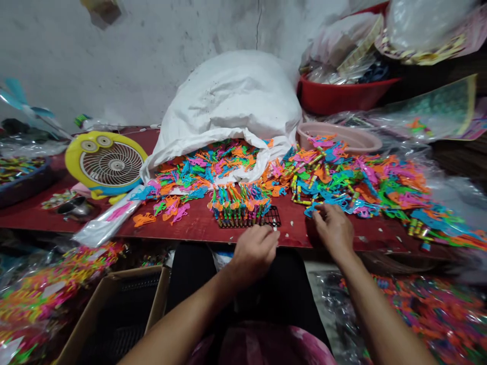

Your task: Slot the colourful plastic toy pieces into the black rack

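We count one black rack (273, 217), one white sack (236, 101) behind it and one yellow fan (87, 146) to its left; plastic pieces (239, 204) crowd the rack. Our curled left hand (255, 249) is before it, our half-bent right hand (335, 230) right of it, by a blue piece (310, 210); any hold, we cannot tell.

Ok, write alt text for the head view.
A person's bare left hand is before a black gridded rack of multicoloured plastic pieces; the bare right hand is at a multicoloured plastic heap. A bulging white sack lies behind on the red table.
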Action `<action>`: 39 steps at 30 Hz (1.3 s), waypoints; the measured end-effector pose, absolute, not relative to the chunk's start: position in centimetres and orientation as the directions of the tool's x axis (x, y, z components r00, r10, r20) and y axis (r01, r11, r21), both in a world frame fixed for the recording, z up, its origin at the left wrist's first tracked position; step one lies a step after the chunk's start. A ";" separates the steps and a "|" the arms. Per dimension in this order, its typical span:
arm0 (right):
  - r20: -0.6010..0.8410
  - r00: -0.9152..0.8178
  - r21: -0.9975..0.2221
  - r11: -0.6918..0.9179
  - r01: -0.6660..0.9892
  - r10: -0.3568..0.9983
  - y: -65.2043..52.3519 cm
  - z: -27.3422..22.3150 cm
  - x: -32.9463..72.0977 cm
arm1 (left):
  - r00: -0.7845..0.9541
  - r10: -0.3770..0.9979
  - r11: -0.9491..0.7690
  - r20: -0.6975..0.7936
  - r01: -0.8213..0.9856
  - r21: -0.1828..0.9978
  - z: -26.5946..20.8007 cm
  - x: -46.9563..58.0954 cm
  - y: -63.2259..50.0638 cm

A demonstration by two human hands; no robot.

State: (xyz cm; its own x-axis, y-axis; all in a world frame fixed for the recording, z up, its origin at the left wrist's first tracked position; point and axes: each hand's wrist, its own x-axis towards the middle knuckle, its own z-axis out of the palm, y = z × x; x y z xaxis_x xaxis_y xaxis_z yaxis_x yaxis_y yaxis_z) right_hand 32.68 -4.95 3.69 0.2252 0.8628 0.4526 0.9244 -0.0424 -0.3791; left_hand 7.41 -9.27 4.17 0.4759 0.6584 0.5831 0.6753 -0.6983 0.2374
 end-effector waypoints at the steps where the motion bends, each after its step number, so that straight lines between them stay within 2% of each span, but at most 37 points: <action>1: 0.464 0.187 -0.294 -0.049 0.955 0.866 -4.5 4.1 33.4 | 0.524 0.682 -0.698 0.509 0.674 0.241 3.3 8.1 -9.2; 4: 0.382 0.031 -0.047 -0.014 0.999 0.924 -3.1 5.1 34.6 | 0.552 0.748 -0.653 0.369 0.712 0.260 1.4 9.7 -8.5; 6: 0.298 -0.033 0.064 0.015 0.998 0.954 -2.1 5.2 34.7 | 0.541 0.776 -0.624 0.324 0.733 0.271 0.5 10.3 -7.9; 9: 0.230 -0.076 0.128 0.047 0.991 0.970 -1.0 5.0 34.5 | 0.531 0.788 -0.609 0.313 0.746 0.269 -0.6 10.4 -7.5; 13: 0.170 -0.060 0.150 0.034 0.988 0.984 -0.9 5.6 33.6 | 0.499 0.775 -0.618 0.388 0.728 0.298 -1.2 9.1 -7.7; 16: 0.091 -0.046 0.146 0.032 0.989 0.995 -1.3 6.4 32.6 | 0.397 0.780 -0.597 0.484 0.704 0.384 -0.9 7.2 -7.9; 20: 0.074 -0.092 0.119 0.083 0.989 0.993 -1.8 6.3 31.5 | 0.215 0.805 -0.524 0.552 0.695 0.493 0.0 4.3 -7.7; 25: 0.093 -0.335 0.051 0.331 0.942 0.938 -1.5 4.3 31.8 | 0.112 0.836 -0.448 0.537 0.705 0.550 0.7 0.9 -7.1; 29: 0.095 -0.502 0.023 0.502 0.865 0.860 -0.4 3.7 32.5 | 0.016 0.808 -0.420 0.589 0.718 0.556 0.1 0.2 -7.9; 33: 0.040 -0.570 0.031 0.569 0.822 0.821 0.4 4.1 32.5 | -0.257 0.746 -0.225 0.614 0.770 0.597 -1.6 0.9 -8.9; 35: 0.054 -0.566 0.033 0.565 0.825 0.823 0.6 4.4 32.2 | -0.297 0.770 -0.145 0.564 0.780 0.609 -2.3 1.1 -8.8; 37: 0.111 -0.542 -0.026 0.548 0.836 0.833 0.5 4.6 31.8 | -0.270 0.826 -0.103 0.494 0.790 0.604 -2.7 1.1 -8.3; 39: 0.175 -0.516 -0.212 0.544 0.812 0.839 0.3 4.7 31.1 | -0.235 0.873 -0.086 0.427 0.789 0.609 -2.7 0.6 -7.6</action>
State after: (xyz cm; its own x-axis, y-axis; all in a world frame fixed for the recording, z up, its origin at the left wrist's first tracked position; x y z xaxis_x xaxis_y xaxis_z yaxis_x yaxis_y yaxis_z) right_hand 31.13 0.28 4.74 -0.5158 0.8386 0.1754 0.8121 0.5438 -0.2117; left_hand 0.64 -7.63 -2.74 -0.2348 0.8731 0.4273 0.7888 -0.0857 0.6087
